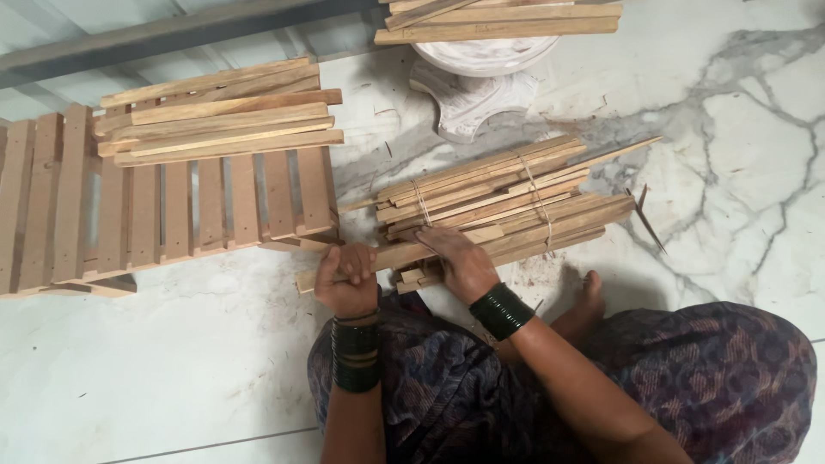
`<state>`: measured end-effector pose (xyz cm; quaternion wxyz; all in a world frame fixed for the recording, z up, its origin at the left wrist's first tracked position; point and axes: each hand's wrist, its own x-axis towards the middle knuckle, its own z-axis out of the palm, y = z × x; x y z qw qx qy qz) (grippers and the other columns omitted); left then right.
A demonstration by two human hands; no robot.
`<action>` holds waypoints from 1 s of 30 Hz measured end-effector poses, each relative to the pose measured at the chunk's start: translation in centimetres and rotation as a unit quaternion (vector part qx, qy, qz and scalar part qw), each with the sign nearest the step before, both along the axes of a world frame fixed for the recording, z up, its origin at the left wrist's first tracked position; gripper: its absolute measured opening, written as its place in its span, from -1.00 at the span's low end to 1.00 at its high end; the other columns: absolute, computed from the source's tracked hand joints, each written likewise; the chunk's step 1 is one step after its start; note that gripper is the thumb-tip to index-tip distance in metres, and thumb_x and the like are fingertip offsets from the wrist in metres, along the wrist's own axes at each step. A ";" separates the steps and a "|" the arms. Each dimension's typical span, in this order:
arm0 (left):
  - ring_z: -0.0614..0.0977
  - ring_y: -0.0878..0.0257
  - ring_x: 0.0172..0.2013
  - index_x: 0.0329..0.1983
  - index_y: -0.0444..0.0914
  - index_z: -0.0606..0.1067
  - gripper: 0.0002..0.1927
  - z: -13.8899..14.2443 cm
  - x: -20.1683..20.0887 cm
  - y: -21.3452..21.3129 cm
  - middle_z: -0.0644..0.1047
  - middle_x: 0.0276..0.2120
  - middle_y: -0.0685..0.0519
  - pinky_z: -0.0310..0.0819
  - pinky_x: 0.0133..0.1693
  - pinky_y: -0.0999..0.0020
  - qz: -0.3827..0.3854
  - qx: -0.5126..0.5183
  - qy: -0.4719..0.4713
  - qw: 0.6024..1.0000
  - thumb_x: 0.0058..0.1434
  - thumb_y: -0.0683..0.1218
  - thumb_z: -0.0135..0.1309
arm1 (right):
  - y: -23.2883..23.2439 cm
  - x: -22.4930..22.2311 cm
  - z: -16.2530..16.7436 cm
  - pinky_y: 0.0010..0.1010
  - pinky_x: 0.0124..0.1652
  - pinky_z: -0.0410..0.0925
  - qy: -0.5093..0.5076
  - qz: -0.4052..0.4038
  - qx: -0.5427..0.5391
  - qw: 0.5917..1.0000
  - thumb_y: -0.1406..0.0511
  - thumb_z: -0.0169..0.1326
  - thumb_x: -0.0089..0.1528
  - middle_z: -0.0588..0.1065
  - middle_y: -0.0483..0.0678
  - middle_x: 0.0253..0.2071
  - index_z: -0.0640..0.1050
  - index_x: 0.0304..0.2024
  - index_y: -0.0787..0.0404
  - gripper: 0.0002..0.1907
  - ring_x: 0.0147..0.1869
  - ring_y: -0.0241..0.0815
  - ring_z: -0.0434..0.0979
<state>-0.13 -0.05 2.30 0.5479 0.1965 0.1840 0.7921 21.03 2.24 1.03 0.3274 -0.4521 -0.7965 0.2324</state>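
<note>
Marble floor (730,155): left hand (346,279) grips slat (404,255), right hand (464,262) on tied bundle (507,202).

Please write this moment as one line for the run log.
left hand: grips long pale wooden strip | right hand: rests on tied bundle of wooden strips | white marble floor

Single head view, steeply downward, close over floor (129,378)
</note>
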 end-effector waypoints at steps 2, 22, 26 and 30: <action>0.28 0.19 -0.57 -0.61 -0.17 0.25 -0.63 0.0 0.0 0.0 0.19 -0.72 0.09 0.24 -0.21 0.20 -0.001 -0.003 0.002 1.000 0.36 -0.09 -0.09 | 0.6 1.6 -0.4 -0.22 0.26 0.37 -0.017 -0.029 -0.008 0.999 0.48 0.04 0.19 0.54 0.04 0.21 0.55 0.17 0.05 -0.51 0.33 0.02 0.50; 0.28 0.20 -0.57 -0.58 -0.18 0.26 -0.67 0.2 0.3 0.2 0.19 -0.71 0.10 0.23 -0.21 0.20 -0.025 0.019 -0.005 1.000 0.34 -0.09 -0.11 | 0.9 3.8 1.1 -0.25 0.09 0.46 -0.052 -0.062 -0.049 0.996 0.67 -0.20 0.09 0.52 -0.03 0.23 0.56 0.21 -0.03 -0.24 0.34 0.01 0.49; 0.28 0.21 -0.56 -0.57 -0.18 0.27 -0.67 0.3 0.3 0.5 0.19 -0.71 0.10 0.23 -0.21 0.20 -0.029 0.038 0.021 0.999 0.35 -0.09 -0.11 | 1.1 4.8 2.3 -0.31 0.11 0.49 -0.051 -0.094 -0.057 0.993 0.65 -0.16 0.20 0.52 -0.03 0.26 0.57 0.19 -0.07 -0.32 0.32 -0.06 0.53; 0.28 0.20 -0.56 -0.59 -0.18 0.28 -0.63 0.4 -0.1 0.5 0.19 -0.70 0.10 0.23 -0.21 0.20 -0.051 0.055 0.031 0.997 0.40 -0.09 -0.12 | -0.4 1.1 3.4 -0.32 0.15 0.48 0.024 -0.020 -0.123 0.992 0.54 0.02 0.18 0.52 -0.05 0.23 0.55 0.16 -0.06 -0.44 0.28 -0.07 0.52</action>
